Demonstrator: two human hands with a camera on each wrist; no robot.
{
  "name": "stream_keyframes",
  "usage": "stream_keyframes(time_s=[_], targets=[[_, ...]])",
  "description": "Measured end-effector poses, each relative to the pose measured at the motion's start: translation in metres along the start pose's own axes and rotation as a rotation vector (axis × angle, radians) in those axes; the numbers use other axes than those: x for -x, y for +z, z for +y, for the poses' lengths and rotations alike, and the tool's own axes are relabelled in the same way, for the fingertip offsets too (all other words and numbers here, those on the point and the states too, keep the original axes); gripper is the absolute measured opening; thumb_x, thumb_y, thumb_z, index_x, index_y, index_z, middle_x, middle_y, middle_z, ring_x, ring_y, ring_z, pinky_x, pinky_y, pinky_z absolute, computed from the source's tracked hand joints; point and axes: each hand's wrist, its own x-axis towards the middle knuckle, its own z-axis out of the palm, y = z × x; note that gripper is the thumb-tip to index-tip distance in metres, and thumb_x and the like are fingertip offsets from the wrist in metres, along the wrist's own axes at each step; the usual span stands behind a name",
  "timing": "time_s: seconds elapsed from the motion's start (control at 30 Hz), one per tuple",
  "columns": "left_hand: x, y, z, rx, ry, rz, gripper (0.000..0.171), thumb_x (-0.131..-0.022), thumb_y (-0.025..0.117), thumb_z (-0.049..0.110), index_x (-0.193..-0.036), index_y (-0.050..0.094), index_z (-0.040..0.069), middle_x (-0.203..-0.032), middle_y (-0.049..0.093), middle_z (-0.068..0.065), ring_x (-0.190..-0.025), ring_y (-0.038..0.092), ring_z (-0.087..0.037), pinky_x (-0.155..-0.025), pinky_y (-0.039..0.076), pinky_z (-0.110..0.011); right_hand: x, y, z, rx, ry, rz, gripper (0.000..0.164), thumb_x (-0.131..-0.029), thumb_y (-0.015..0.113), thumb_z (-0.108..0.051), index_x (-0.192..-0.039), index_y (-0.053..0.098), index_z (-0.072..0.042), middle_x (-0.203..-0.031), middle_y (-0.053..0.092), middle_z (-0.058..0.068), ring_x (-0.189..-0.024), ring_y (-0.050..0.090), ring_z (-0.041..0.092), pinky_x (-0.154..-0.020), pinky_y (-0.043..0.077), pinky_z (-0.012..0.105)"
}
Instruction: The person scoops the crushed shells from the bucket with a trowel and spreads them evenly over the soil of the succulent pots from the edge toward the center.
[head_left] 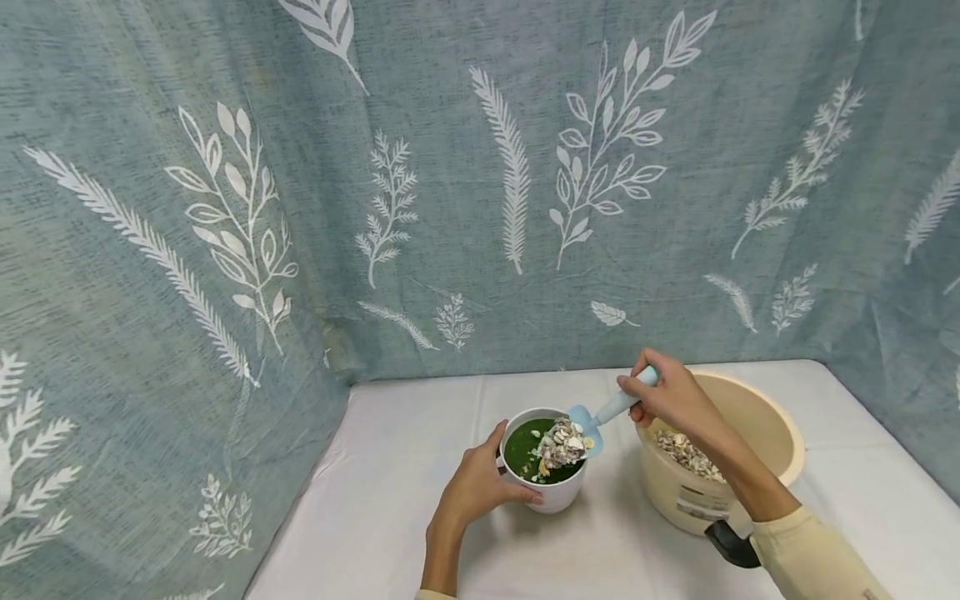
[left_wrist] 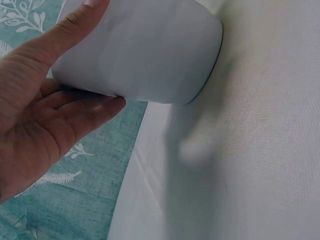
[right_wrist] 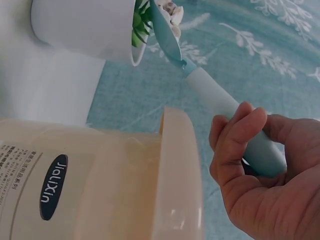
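Observation:
My left hand (head_left: 474, 482) grips a white pot (head_left: 558, 498) on the table, with the thumb on its near side and fingers round the far side. Green filling (head_left: 519, 454), with leaf tips (right_wrist: 141, 25) visible in the right wrist view, fills the pot, and some pale bits lie on it. In my right hand (head_left: 673, 398) is the handle of a light blue garden scoop (head_left: 617, 407). Its blade is tilted over the pot's right rim and carries a heap of mixed pebbles or shell pieces (head_left: 561, 444).
A large cream bucket (head_left: 783, 433) with more of the pebbles (head_left: 686, 454) stands right of the pot, under my right forearm. The white-covered table (head_left: 390, 500) meets a teal leaf-patterned curtain (head_left: 450, 208) at the back and left.

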Motion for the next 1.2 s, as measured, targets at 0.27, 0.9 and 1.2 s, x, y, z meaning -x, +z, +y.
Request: stream_keyframes(time_s=[0.27, 0.9, 1.2], targets=[[0.003, -0.004, 0.0, -0.034, 0.015, 0.031, 0.128, -0.063, 0.101, 0.041, -0.162, 0.032, -0.001, -0.145, 0.064, -0.023, -0.133, 0.064, -0.04, -0.11, 0.053, -0.057, 0.001, 0.003, -0.003, 0.027, -0.041, -0.005, 0.019, -0.104, 0.062, -0.013, -0.101, 0.05, 0.002, -0.067, 0.068, 0.01, -0.058, 0.066, 0.014, -0.051, 0.057, 0.028], [0.001, 0.0, 0.002, -0.014, 0.009, 0.011, 0.126, -0.065, 0.101, 0.039, -0.163, 0.031, 0.002, -0.149, 0.061, -0.021, -0.14, 0.058, -0.038, -0.112, 0.051, -0.058, -0.003, 0.024, -0.009, 0.101, -0.131, -0.017, 0.017, -0.104, 0.062, -0.012, -0.1, 0.051, 0.001, -0.064, 0.069, 0.009, -0.054, 0.066, 0.015, -0.051, 0.057, 0.029], [0.004, -0.001, -0.001, -0.032, 0.016, 0.013, 0.124, -0.066, 0.1, 0.041, -0.163, 0.032, 0.004, -0.147, 0.063, -0.02, -0.139, 0.06, -0.037, -0.112, 0.052, -0.058, -0.004, 0.045, -0.02, 0.197, -0.217, 0.007, 0.015, -0.104, 0.062, -0.012, -0.1, 0.052, -0.002, -0.069, 0.072, 0.011, -0.056, 0.067, 0.017, -0.05, 0.056, 0.026]])
